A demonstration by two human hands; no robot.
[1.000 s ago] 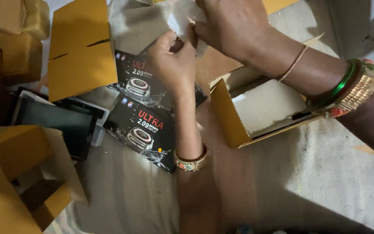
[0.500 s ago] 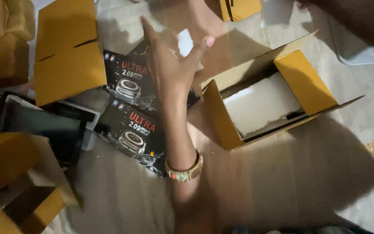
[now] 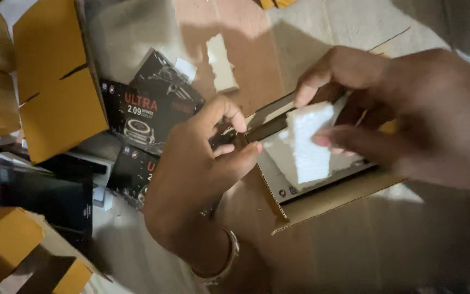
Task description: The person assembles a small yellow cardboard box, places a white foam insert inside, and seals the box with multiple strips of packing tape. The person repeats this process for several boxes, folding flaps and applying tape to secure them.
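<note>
An open cardboard box (image 3: 322, 204), yellow-brown with plain brown inner flaps, lies on its base slightly tilted to the right, just right of centre. Its near wall shows a raw corrugated edge, and its inside is pale, with a dark rim along the far and right sides. Above the opening sits a white, rectangular piece of foam-like padding (image 3: 310, 144) (its surface looks slightly rough), held upright and a little slanted, its lower end dipping into the box. The box's left corner rests against the left hand's fingertips.
</note>
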